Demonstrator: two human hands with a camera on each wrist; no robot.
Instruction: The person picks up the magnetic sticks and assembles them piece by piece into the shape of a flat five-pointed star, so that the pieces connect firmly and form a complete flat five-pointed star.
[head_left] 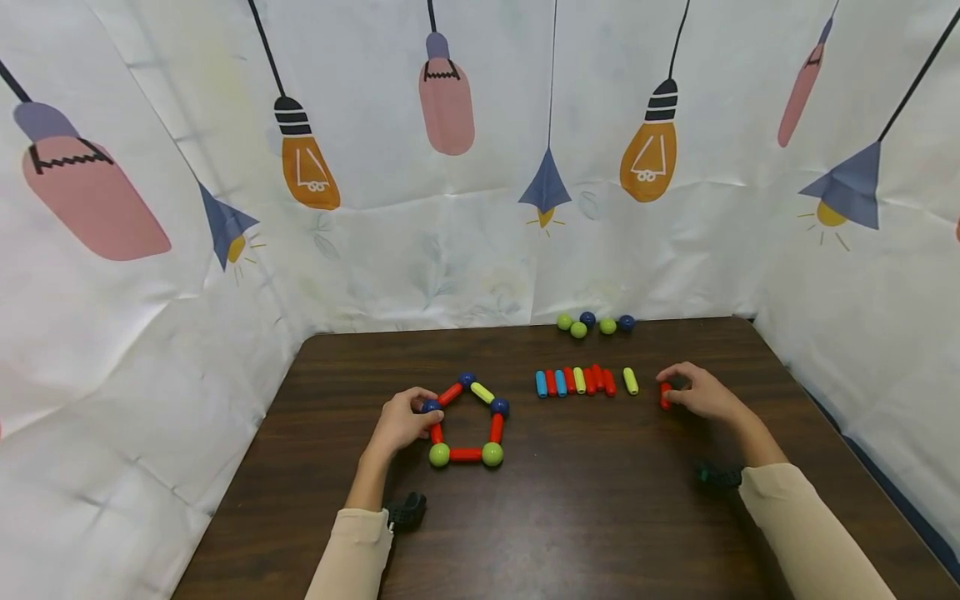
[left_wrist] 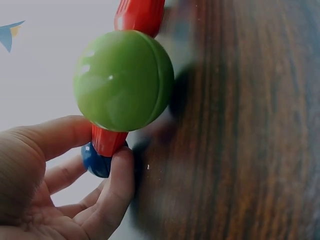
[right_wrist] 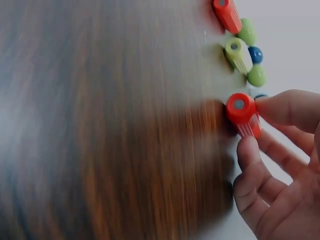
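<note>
A pentagon of magnetic rods and balls lies on the table, left of centre. Its corners are blue balls (head_left: pixel 467 380) and green balls (head_left: pixel 492 454); its sides are red rods (head_left: pixel 466 455) and one yellow-green rod (head_left: pixel 482 392). At its left corner my left hand (head_left: pixel 401 422) pinches a red rod (left_wrist: pixel 106 140) beside a blue ball (left_wrist: pixel 96 161). A nearer green ball (left_wrist: pixel 124 80) hides part of this in the left wrist view. Off to the right, my right hand (head_left: pixel 701 393) holds a loose red magnetic rod (right_wrist: pixel 241 110) between thumb and fingers, its grey end showing.
A row of red, blue and yellow-green rods (head_left: pixel 570 382) lies right of the pentagon. One yellow-green rod (head_left: pixel 630 381) sits apart, between that row and my right hand. Several loose balls (head_left: pixel 607 326) rest by the table's (head_left: pixel 585 492) back edge, against a printed cloth (head_left: pixel 480 258).
</note>
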